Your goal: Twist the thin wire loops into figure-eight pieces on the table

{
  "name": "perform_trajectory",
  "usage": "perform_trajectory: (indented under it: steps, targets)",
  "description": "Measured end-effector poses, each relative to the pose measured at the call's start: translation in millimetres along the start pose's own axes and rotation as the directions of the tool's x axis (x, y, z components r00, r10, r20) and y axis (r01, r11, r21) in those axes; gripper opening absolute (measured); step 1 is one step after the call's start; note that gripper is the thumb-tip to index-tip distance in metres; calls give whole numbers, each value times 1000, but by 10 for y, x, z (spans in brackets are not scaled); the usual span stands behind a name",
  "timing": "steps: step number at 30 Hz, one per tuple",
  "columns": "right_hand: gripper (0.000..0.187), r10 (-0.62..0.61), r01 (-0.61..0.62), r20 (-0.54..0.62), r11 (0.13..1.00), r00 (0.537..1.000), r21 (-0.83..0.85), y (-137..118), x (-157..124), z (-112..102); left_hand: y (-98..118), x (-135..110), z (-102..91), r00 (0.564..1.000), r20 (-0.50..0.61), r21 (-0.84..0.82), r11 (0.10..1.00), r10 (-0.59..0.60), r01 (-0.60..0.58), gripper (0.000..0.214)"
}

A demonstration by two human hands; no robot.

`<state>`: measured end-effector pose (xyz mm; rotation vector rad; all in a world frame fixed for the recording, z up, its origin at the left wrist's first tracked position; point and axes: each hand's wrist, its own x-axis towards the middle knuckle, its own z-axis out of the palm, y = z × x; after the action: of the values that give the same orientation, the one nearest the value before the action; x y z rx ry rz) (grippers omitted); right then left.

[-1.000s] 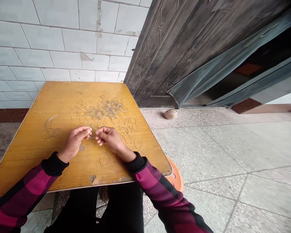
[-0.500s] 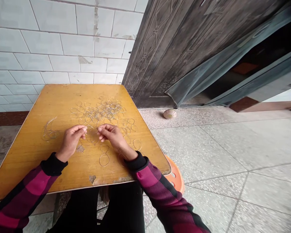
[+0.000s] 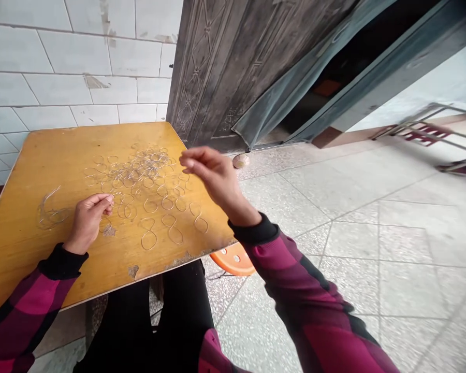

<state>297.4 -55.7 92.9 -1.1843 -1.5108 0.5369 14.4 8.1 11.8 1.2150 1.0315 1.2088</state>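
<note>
My left hand (image 3: 88, 220) is low over the left part of the table, thumb and forefinger pinched on a thin wire (image 3: 118, 196) whose curve shows at the fingertips. My right hand (image 3: 221, 184) is raised by the table's right edge, its fingers pinched together; anything between them is too fine to make out. Figure-eight wire loops (image 3: 149, 234) lie in front, with a tangled pile of wire loops (image 3: 143, 165) behind them. Left of my left hand is a bundle of loose wires (image 3: 48, 212).
The yellow wooden table (image 3: 70, 150) has chipped patches along its front edge. An orange stool (image 3: 233, 259) sits below its right corner. A round object (image 3: 241, 161) lies on the floor by the dark carved door (image 3: 217, 67). A metal rack (image 3: 431, 127) stands far right.
My right hand has lifted away from the left, moving right and up past the table edge. My left hand keeps its pinch. The view has turned to the right.
</note>
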Motion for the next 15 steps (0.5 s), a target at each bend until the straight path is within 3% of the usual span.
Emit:
perform_trajectory:
  steps: [1,3,5,8,11,15]
  targets:
    - [50,-31,37,52,992,998,-117,70,-194,-42,8,-5,0,1000,1,-10,1000,-2,3,15]
    - [85,-40,111,192,918,981,-380,266,-631,-92,25,-15,-1,1000,7,-28,1000,-5,5,15]
    - [111,67,108,278,815,958,-569,486,-1039,-90,41,-26,2,1000,15,-40,999,-6,6,14]
    - [124,256,64,319,680,913,-730,749,-1362,20,50,-35,11,999,32,-50,999,-12,14,14]
    - [128,327,30,303,635,895,-772,886,-1228,209,38,-33,15,999,38,-56,998,-9,11,14]
    - [121,325,14,301,658,896,-753,991,-642,490,25,-25,6,999,31,-54,998,-14,16,15]
